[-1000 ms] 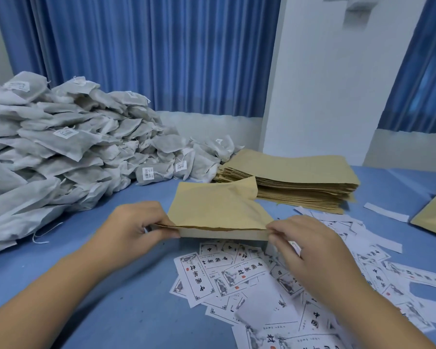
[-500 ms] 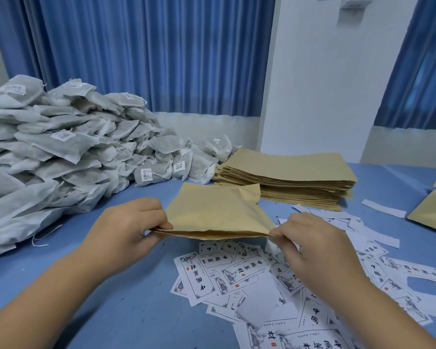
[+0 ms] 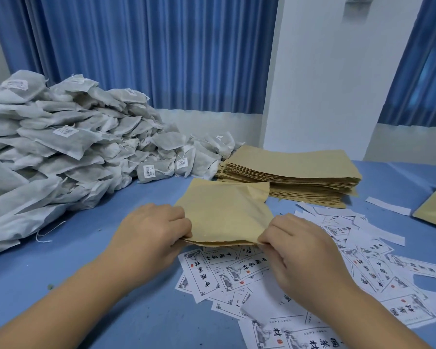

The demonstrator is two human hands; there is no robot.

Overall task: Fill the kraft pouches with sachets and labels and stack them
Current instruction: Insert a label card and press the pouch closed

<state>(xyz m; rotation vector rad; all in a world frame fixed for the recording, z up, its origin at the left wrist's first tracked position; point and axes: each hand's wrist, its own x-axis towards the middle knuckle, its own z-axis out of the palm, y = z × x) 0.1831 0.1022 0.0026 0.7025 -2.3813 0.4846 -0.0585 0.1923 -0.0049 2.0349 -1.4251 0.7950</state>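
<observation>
at far left, heaped on the blue surface [image 3: 106, 311], a big pile of grey-white sachets [image 3: 61, 152], some with small barcode stickers, sloping down toward the middle. next, the left hand [image 3: 151, 238], fingers curled, pinching the left end of the near edge of one kraft pouch [image 3: 224, 215]. pouch held in the middle of the view just over the surface, slightly puffed, two layers showing along the near edge, far corners creased. at its right end, the right hand [image 3: 300, 255], thumb and fingertips clamped on the paper the same way; hands apart, one at each side. beneath the pouch and spreading right, a loose scatter of white printed labels [image 3: 237, 270], flat and overlapping. behind, just beside the last sachets, a flat stack of empty kraft pouches [image 3: 287, 170]. at the far right edge, part of another kraft pouch [image 3: 433, 210], lying flat, cut off by the frame. along the back, blue curtains [image 3: 149, 46] and a white pillar [image 3: 337, 84].
</observation>
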